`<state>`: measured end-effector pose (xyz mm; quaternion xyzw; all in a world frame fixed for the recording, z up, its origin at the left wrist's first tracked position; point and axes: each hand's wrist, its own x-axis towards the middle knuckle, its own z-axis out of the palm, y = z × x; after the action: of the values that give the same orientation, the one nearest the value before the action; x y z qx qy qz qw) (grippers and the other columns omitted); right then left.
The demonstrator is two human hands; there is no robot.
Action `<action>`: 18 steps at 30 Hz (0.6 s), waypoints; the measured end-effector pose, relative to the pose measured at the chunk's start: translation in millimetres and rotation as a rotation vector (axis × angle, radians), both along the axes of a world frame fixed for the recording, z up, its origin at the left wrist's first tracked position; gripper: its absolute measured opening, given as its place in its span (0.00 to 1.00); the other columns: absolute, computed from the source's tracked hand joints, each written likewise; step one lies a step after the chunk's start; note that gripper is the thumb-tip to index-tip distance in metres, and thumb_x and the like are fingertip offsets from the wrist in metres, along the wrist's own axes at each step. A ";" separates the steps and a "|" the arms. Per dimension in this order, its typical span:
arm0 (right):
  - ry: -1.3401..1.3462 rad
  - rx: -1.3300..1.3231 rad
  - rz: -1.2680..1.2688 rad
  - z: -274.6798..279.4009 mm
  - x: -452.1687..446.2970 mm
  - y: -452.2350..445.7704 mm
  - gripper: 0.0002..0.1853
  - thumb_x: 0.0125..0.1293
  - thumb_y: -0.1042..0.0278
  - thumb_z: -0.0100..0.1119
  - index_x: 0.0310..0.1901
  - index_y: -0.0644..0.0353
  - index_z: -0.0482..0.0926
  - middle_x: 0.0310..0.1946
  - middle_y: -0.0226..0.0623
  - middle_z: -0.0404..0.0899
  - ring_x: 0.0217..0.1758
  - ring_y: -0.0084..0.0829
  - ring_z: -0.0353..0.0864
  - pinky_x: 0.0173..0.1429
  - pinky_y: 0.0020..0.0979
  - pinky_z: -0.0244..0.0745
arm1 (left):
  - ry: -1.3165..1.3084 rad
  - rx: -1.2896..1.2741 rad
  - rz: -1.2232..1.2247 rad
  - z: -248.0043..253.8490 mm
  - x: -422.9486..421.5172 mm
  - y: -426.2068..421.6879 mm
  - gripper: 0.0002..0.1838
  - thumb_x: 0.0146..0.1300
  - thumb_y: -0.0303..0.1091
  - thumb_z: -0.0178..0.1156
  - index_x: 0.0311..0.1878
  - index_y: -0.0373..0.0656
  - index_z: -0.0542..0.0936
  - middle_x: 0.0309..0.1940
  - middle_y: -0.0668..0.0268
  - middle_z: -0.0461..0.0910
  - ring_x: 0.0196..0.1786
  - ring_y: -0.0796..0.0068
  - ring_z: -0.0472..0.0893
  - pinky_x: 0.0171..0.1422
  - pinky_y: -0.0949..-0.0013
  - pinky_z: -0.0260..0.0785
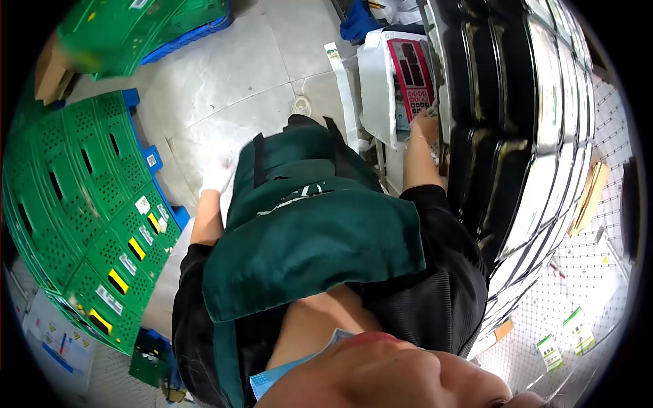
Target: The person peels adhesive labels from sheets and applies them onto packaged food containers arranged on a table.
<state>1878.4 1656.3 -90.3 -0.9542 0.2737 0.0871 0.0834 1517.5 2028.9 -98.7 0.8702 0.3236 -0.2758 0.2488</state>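
1. Right hand (424, 127): at the lower end of the red keypad panel (413, 76), fingertips by the bottom keys. Fingers look partly bent; cannot tell whether any key is pressed or the tips just rest there.
2. Left hand (217, 173): hangs beside the green apron (313, 248), over the floor (224, 81). Washed out by glare; cannot tell whether spread or closed, nor whether gloved. Nothing seen in it.
3. Position of panel: ahead and to the person's right, on the front of a white housing (378, 92), between the hanging paper strip (345, 102) and the black trays (507, 68). Dark display windows above, keys below.
4. Handling, judged by eye: panel stiff and probably smooth; housing likely too heavy to shift with one finger. Keys small, so a light, straight fingertip suits them. Display windows look the more fragile part; better not leaned on.
5. Hold, judged: if steadying is needed, take the housing by its side edge, clear of keys and windows. Paper strip looks light, soft and easily torn; best pinched by its edges.
6. Surroundings: green crates (75, 163) stacked on the left, blue edging (155, 158) beside them. Right forearm runs close to the trays; touching or apart, cannot tell.
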 end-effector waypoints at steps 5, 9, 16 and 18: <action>-0.045 -0.020 0.140 -92.7 27.4 -78.2 0.16 0.59 0.63 0.42 0.40 0.64 0.75 0.34 0.51 0.77 0.38 0.49 0.76 0.42 0.44 0.70 | 0.184 -0.182 0.221 -7.9 -42.8 43.5 0.15 0.54 0.43 0.48 0.33 0.42 0.77 0.31 0.51 0.77 0.38 0.54 0.76 0.44 0.61 0.66; 0.007 -0.034 0.111 -89.4 25.0 -76.2 0.16 0.59 0.60 0.42 0.40 0.61 0.75 0.35 0.49 0.77 0.39 0.48 0.76 0.42 0.44 0.69 | 0.079 -0.103 0.141 -18.6 -1.2 77.6 0.15 0.54 0.43 0.52 0.35 0.40 0.76 0.29 0.56 0.79 0.35 0.59 0.77 0.42 0.65 0.67; 0.074 -0.095 0.069 -34.4 32.3 -37.0 0.18 0.58 0.54 0.42 0.39 0.57 0.76 0.36 0.47 0.77 0.39 0.47 0.75 0.42 0.43 0.69 | -0.076 -0.153 0.152 -10.9 157.2 132.0 0.12 0.58 0.34 0.52 0.40 0.37 0.76 0.30 0.61 0.77 0.32 0.73 0.73 0.42 0.72 0.66; 0.103 -0.131 0.058 -24.8 34.5 -26.3 0.18 0.58 0.53 0.42 0.39 0.56 0.76 0.36 0.46 0.77 0.40 0.47 0.75 0.42 0.42 0.69 | -0.137 -0.180 0.083 -29.4 166.3 153.8 0.11 0.59 0.33 0.51 0.41 0.37 0.76 0.30 0.64 0.77 0.31 0.77 0.72 0.41 0.74 0.66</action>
<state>1912.8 1630.0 -115.1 -0.9594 0.2549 0.1206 0.0040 1683.8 2182.7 -128.1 0.8470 0.3154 -0.2333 0.3587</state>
